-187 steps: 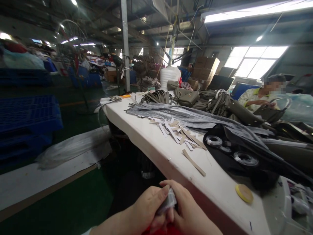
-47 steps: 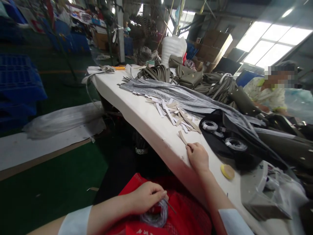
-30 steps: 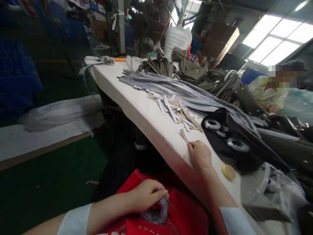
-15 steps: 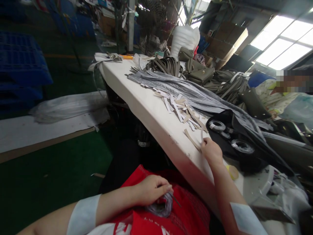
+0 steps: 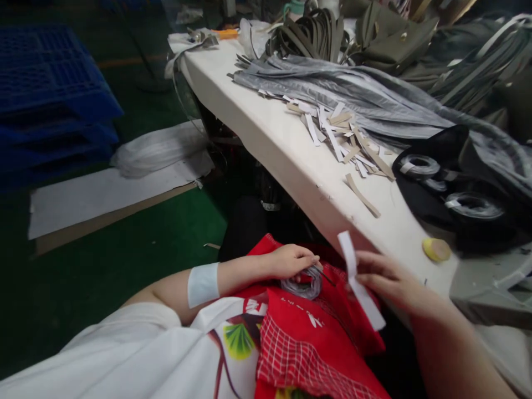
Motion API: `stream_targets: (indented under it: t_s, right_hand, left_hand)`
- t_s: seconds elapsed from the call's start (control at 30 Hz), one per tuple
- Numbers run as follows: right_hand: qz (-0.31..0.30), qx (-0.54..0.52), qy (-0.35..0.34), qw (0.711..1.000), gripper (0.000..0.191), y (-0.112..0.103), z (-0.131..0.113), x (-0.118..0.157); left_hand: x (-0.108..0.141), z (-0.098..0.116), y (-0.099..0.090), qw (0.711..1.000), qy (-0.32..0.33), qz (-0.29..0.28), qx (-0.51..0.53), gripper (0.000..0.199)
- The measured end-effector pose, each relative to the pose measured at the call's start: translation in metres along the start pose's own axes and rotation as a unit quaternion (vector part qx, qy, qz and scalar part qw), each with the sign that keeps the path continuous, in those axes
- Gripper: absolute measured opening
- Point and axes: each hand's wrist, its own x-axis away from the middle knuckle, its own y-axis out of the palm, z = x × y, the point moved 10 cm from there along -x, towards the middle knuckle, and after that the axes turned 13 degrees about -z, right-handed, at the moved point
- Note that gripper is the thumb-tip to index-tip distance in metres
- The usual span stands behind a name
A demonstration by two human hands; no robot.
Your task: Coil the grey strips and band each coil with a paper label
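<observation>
My left hand [image 5: 293, 261] is closed on a coil of clear, greyish cord [image 5: 305, 285] above the red apron [image 5: 299, 327]. A thin dark end sticks out past its fingertips. Between the fingers and thumb of my right hand [image 5: 384, 280] is a white paper strip [image 5: 361, 282], held off the table's front edge. On the white table [image 5: 286, 149] a lone beige strip [image 5: 362, 195] lies near a loose pile of white and beige strips [image 5: 338, 136].
Long grey wrapped straps [image 5: 332, 91] run along the table behind the pile. Black cloth with coils [image 5: 474, 205] and a yellow roll [image 5: 436, 249] are at the right. Olive bags [image 5: 394, 39] stand at the back. Blue pallets [image 5: 50, 94] are at the left.
My right hand has come back from the table toward my lap with a white strip in it. My left hand still holds the coil. The view has tilted down.
</observation>
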Motion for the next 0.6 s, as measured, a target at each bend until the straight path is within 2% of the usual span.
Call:
stream_targets:
  t_s: [0.07,0.17,0.23,0.37,0.4,0.53,0.6]
  right_hand:
    - [-0.084,0.091,0.031,0.992,0.004,0.041,0.005,-0.005]
    - [-0.119,0.121,0.06,0.984,0.012,0.061,0.016,-0.011]
    - [-0.137,0.072,0.073,0.985,0.013,0.065,0.024,-0.013]
    - [-0.122,-0.007,0.079,0.989,0.006,0.057,0.03,-0.012]
    - [-0.12,-0.027,0.079,0.989,0.007,0.056,0.031,-0.011]
    - [-0.138,-0.097,0.066,0.983,0.031,0.063,0.032,-0.006]
    - [-0.125,-0.063,0.071,0.988,0.033,0.063,0.033,-0.003]
  left_hand:
    - [0.001,-0.002,0.001,1.0,-0.004,0.001,0.014,0.057]
    - [0.004,0.005,0.003,1.0,0.014,-0.002,0.0,0.065]
    - [0.006,0.016,0.004,0.997,0.036,-0.002,-0.064,0.061]
    - [0.011,0.034,0.006,0.977,0.083,0.014,-0.197,0.034]
    - [0.012,0.034,0.006,0.975,0.081,0.02,-0.206,0.032]
    - [0.013,0.028,0.002,0.977,0.049,0.046,-0.2,0.034]
    - [0.014,0.028,0.001,0.977,0.047,0.053,-0.199,0.032]
